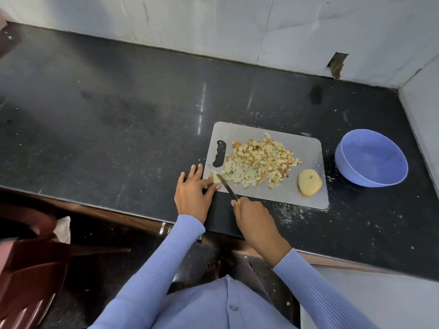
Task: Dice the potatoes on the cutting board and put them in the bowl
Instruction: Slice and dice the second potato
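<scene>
Step in hand: the person is dicing a small potato piece at the near-left corner of the cutting board.
Left hand: the left hand is lying mostly flat, fingers spread apart on the counter and board edge, while the thumb and forefinger are steadying the piece from its left side.
Right hand: the right hand is curling closed around the yellow handle of the knife, forefinger lying along the top; the blade is angling far-left, its tip touching the piece.
Diced heap: the diced potato is sitting in a loose heap across the middle of the board, some cubes looking browned.
Uncut stock: a stack of round potato slices is waiting near the board's near-right corner, apart from the heap.
Bowl: the blue bowl is standing on the dark counter just right of the board, holding no potato that I can see.
Handling: the piece is likely firm yet wet and slippery, light enough to skid under the blade; holding it by its sides, fingertips tucked away from the edge, seems safest. The cubes are loose and will scatter, so scooping or sliding them off the board looks wiser than pinching.
Progress: most dicing appears done; the transfer is not yet begun.
</scene>
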The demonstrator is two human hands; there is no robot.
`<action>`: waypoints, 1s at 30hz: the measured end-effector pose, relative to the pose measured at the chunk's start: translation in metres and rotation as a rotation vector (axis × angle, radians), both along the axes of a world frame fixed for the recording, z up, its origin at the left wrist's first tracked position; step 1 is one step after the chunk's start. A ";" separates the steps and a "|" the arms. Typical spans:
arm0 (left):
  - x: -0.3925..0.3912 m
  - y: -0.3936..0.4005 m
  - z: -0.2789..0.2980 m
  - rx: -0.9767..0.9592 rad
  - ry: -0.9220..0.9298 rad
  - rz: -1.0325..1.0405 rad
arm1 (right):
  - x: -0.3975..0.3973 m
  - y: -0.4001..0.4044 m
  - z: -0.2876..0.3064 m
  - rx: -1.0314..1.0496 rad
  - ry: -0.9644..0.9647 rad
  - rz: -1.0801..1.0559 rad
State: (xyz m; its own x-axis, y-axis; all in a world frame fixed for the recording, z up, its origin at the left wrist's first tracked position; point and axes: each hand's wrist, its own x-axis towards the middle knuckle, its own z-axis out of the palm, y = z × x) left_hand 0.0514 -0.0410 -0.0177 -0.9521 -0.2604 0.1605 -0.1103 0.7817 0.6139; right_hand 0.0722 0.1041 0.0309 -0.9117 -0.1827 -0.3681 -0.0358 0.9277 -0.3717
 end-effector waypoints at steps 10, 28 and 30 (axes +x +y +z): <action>0.000 -0.001 -0.002 0.014 -0.019 -0.001 | 0.002 0.005 -0.001 -0.001 0.028 0.041; -0.002 -0.010 -0.003 0.081 0.047 0.018 | -0.007 -0.006 -0.005 -0.072 0.034 0.049; -0.002 -0.009 -0.004 0.089 0.040 0.019 | -0.008 -0.008 -0.006 -0.066 0.026 0.041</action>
State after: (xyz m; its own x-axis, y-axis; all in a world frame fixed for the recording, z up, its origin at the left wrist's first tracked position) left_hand 0.0494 -0.0503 -0.0218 -0.9400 -0.2934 0.1741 -0.0984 0.7219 0.6850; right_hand 0.0638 0.0965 0.0244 -0.9121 -0.2428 -0.3304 -0.0833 0.8988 -0.4305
